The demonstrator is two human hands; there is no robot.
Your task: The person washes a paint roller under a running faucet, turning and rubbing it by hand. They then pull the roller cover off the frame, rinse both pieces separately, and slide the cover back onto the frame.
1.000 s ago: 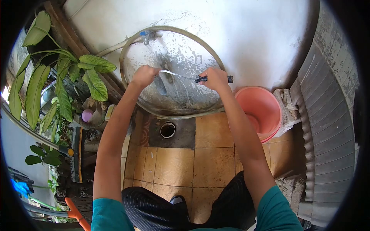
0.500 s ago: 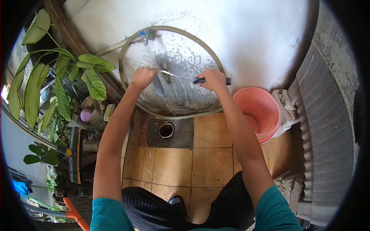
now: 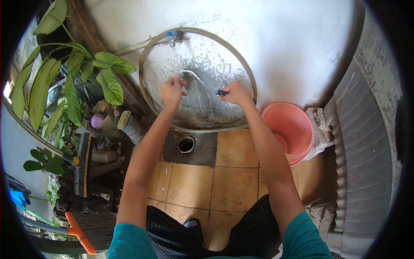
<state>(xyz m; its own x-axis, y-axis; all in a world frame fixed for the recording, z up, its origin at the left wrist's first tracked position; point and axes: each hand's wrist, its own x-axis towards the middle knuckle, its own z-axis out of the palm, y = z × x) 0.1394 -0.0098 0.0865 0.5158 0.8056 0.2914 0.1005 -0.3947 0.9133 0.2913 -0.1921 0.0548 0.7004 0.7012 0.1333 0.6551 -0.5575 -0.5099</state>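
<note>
Head view: the right hand point(image 3: 238, 93) clamps its fingers on a black handle point(image 3: 221, 93), apparently steadying its pale strip point(image 3: 197, 77) near the left hand point(image 3: 172, 91), fingers apart

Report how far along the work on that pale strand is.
Done, it seems: the right hand has the black handle gripped. In hand: the thin pale strand, its far end by the part-open left hand. Left: probably more handling, as the strand is bent.
</note>
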